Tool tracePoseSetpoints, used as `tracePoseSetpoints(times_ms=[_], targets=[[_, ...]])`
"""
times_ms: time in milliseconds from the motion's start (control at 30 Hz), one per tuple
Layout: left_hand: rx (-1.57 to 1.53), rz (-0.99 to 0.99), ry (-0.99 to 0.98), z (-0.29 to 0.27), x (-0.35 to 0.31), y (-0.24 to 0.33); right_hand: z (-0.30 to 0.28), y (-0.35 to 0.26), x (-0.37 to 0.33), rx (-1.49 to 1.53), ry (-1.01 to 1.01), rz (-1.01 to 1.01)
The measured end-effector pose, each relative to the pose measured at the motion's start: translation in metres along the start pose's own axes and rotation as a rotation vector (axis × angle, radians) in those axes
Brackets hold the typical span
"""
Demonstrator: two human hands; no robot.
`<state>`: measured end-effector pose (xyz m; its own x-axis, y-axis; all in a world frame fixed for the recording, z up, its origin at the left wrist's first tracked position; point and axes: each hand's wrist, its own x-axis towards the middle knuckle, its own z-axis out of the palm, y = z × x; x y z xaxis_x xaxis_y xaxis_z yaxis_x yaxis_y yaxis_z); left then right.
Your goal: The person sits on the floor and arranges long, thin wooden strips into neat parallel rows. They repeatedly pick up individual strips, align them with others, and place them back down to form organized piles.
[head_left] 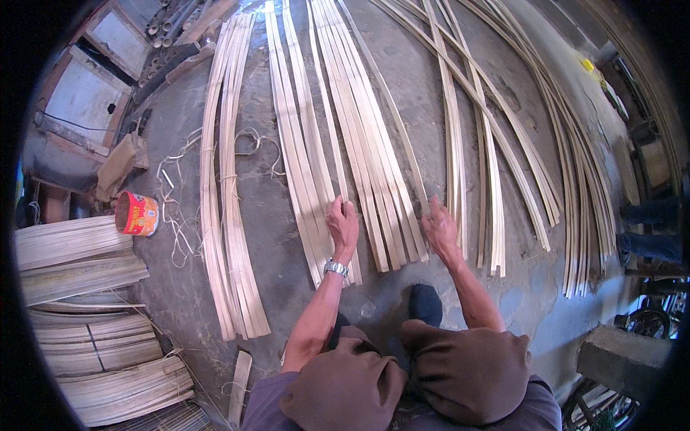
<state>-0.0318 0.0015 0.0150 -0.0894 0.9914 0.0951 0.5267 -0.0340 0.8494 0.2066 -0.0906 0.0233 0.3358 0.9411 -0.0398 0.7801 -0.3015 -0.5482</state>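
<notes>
Long, pale strips, apparently bamboo, lie lengthwise over the grey floor. My left hand (343, 224), with a metal watch on its wrist, is closed around a narrow bamboo strip (333, 144) between two groups. Left of it lies a spaced group of strips (293, 136); to its right is a wider, flat row (363, 144). At the row's right side, my right hand (440, 231) has its thumb and fingers on a single bamboo strip (397, 136), seemingly pinching it. The fingers partly hide where it is gripped. Both hands are low over the near ends of the strips.
A tied bundle of strips (219, 179) lies left, beside loose curled fibres (176, 194) and a red tin (136, 213). Stacked slats (108, 337) fill the lower left. Crossing strips (496, 129) and another bundle (575, 172) lie right, near a grey block (622, 359).
</notes>
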Motion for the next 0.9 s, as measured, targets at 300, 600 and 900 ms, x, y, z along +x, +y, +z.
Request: tracePoseSetpoints(times_ms=[300, 600, 900], targets=[[0.063, 0.000, 0.013, -0.010, 0.021, -0.015, -0.007, -0.046, -0.018, 0.329, 0.128, 0.112], [0.081, -0.043, -0.053, -0.021, 0.019, 0.010, 0.048, -0.114, -0.041, 0.627, -0.069, 0.175], [0.035, -0.006, 0.015, -0.026, 0.016, -0.004, 0.081, -0.144, -0.057, 0.795, -0.018, 0.035]])
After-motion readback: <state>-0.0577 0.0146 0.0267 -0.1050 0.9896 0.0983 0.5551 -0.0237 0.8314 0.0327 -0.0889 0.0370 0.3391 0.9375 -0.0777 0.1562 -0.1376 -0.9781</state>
